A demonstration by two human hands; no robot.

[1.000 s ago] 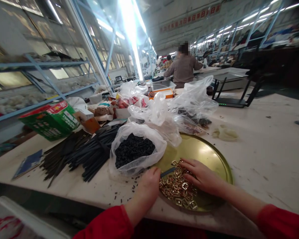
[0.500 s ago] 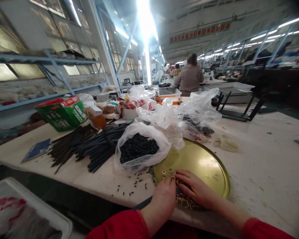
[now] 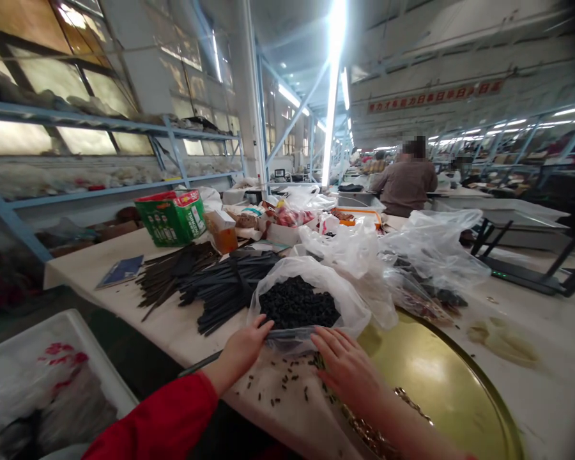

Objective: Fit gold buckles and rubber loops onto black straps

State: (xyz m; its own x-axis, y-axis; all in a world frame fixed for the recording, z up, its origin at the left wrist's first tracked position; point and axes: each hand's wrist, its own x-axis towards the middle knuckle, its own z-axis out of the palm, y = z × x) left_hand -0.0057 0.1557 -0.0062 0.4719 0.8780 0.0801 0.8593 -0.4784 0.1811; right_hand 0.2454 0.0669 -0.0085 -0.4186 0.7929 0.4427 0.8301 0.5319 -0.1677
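A dark narrow strap [image 3: 287, 333] runs level from below my left forearm, through the fingers of my left hand [image 3: 243, 350], toward my right fingertips. My left hand is closed on it, thumb and index finger on top. My right hand [image 3: 349, 367] is palm down with fingers stretched out at the strap's right end; whether they touch it is unclear. Just behind both hands, a clear plastic bag [image 3: 357, 306] stands open, full of small black pieces [image 3: 299, 303]. Beneath my right forearm lie gold-coloured metal buckles [image 3: 368, 437] on a round golden tray [image 3: 441, 370].
Loose small black pieces [image 3: 282, 382] lie on the table before the bag. Bundled dark strips [image 3: 234, 281] and a blue booklet [image 3: 121, 271] are at left. A white bin [image 3: 100, 358] stands lower left. Plastic bags [image 3: 436, 239] and a black router [image 3: 522, 275] are at right. A person [image 3: 406, 182] sits ahead.
Both hands have left the buckles at the tray's near edge and moved apart, up and left to the front of the bag. The strap now shows between them. The view has turned left.
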